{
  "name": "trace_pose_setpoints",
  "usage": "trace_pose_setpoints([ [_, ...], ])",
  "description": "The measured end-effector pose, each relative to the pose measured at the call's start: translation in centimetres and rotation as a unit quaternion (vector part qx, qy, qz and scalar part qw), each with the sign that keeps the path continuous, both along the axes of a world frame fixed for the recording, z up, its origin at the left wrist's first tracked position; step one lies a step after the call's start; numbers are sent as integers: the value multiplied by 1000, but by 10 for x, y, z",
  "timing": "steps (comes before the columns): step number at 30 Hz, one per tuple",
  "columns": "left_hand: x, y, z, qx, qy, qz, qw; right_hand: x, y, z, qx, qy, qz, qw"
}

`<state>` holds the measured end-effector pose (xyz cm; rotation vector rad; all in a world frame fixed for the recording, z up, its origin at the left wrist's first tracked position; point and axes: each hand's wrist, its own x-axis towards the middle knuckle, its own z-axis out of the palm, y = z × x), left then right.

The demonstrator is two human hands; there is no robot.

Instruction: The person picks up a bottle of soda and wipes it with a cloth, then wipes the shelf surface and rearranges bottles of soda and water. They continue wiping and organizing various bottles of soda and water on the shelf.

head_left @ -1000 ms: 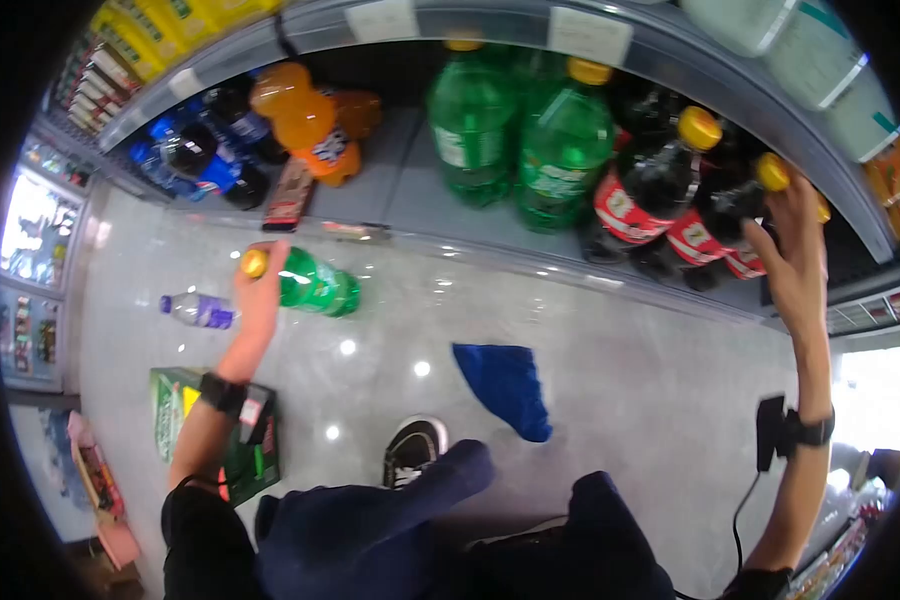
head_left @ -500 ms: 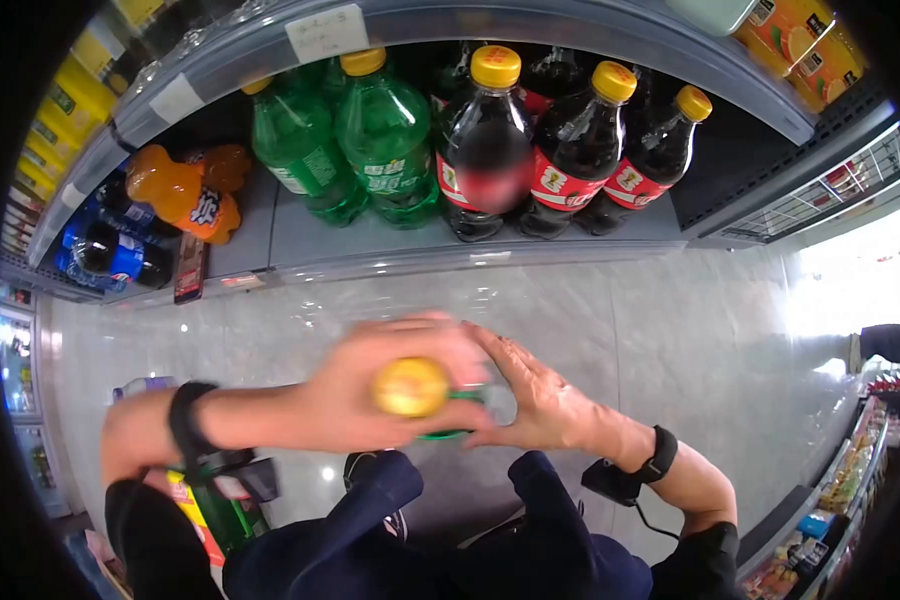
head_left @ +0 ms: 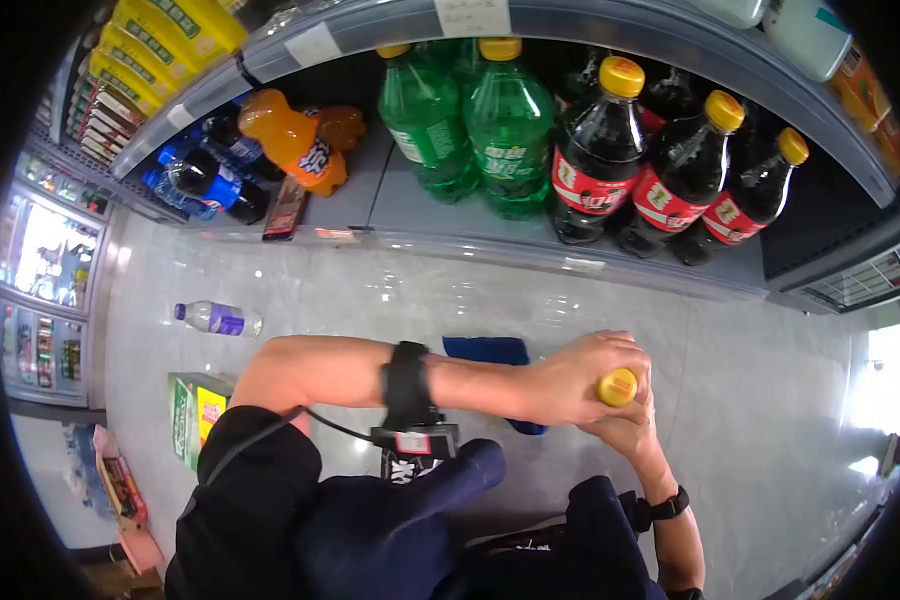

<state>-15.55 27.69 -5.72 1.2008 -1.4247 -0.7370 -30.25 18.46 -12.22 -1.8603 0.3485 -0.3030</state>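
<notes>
the bottle [head_left: 618, 387] could slip and drop to the floor [head_left: 770, 400], i judge, because the left hand [head_left: 570, 380] grips only its top, fingers curled tight together around the neck. the right hand [head_left: 625, 437] presses in from underneath, and i cannot tell how its fingers lie. only the bottle's yellow cap shows, held over the floor, well short of the shelf's [head_left: 490, 245] front edge and the cola bottles [head_left: 660, 170].
</notes>
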Motion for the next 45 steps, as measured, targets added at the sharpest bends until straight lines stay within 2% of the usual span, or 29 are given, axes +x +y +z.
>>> trace_pose_setpoints([
  [1,16,24,16,42,30,47,998,8,1,15,-93,-44,7,995],
  [3,41,52,30,31,11,100,994,14,-6,21,-73,-87,33,993],
  [5,62,80,49,38,24,185,982,11,-11,17,112,-67,-2,991],
  [6,72,93,61,39,43,232,971,8,-13,13,102,-49,-16,993],
  [8,91,112,85,43,-64,347,935,-2,-13,-9,134,-19,-40,990],
  [10,113,129,91,-16,-129,413,901,-13,-10,-33,162,8,-69,984],
  [13,146,137,97,-51,-184,509,840,-22,-3,-50,161,60,-50,984],
  [15,173,134,94,-72,-223,538,810,-18,10,-47,5,136,40,990],
  [16,185,131,92,-74,-223,538,809,-12,17,-49,3,135,40,990],
  [18,206,125,86,-106,-223,519,818,3,36,-56,-101,13,205,973],
  [19,217,122,83,-77,-220,541,808,12,45,-58,-103,10,207,973],
  [21,238,118,87,-49,-265,546,794,24,59,-62,-205,-50,294,932],
  [22,241,115,91,-32,-264,536,801,27,64,-66,-226,-7,333,916],
  [23,243,111,95,-15,-265,528,807,28,66,-68,-224,-10,337,915],
  [25,251,104,107,66,-260,494,827,35,74,-71,-311,28,351,883],
  [26,263,103,102,39,-228,465,854,37,76,-74,-305,16,363,880],
  [28,279,106,102,68,-234,475,846,41,79,-80,-370,59,346,860],
  [29,286,107,97,-2,-295,492,819,42,82,-82,-365,49,355,859],
  [31,298,113,97,39,-255,456,852,40,85,-85,-404,103,278,865],
  [35,310,138,97,110,-215,468,850,36,79,-87,-339,131,264,893],
  [37,300,149,99,163,-288,520,787,35,73,-80,-322,139,271,896],
  [38,291,157,96,150,-282,505,802,33,69,-78,-303,148,277,900],
  [40,272,191,83,87,-389,523,753,26,62,-77,-294,151,279,902],
  [42,240,237,85,158,-343,524,764,23,57,-79,-285,150,277,905],
  [44,233,299,66,227,-341,579,705,20,55,-80,-276,172,268,907],
  [45,243,343,50,233,-413,580,662,20,54,-79,-279,172,271,905],
])
